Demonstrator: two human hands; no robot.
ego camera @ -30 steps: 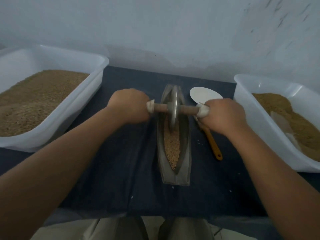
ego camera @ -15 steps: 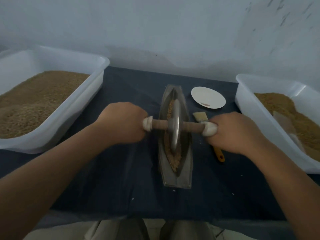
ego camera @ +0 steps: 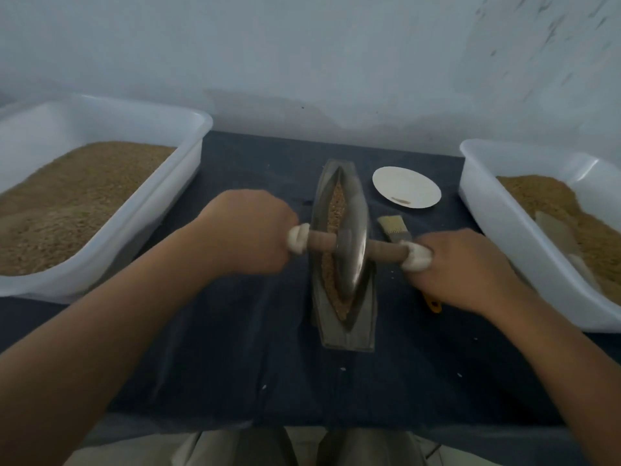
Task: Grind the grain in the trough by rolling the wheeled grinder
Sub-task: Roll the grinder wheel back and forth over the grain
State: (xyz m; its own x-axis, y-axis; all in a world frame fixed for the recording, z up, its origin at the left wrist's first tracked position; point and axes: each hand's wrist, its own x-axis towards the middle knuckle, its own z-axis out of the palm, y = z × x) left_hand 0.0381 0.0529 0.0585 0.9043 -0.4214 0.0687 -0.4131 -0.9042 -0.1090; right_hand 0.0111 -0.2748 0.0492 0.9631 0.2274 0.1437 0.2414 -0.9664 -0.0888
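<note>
Two hands grip the wheeled grinder [ego camera: 351,255] by its handle ends: left hand [ego camera: 250,235], right hand [ego camera: 465,264]. Its wheel stands in the trough [ego camera: 342,334], on the grain [ego camera: 337,205].

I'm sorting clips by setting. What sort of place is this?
Probably an indoor, cloth-covered work table set up for hand-grinding grain: a metal trough with a wheeled grinder in it, white tubs of grain on both sides, a bare wall behind.

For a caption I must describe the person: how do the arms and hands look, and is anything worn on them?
Both arms are bare: no sleeve shows on the left forearm or the right forearm. The left hand and right hand wear no gloves; no watch, bracelet or ring is visible on the parts that show. The picture is slightly blurred.
</note>
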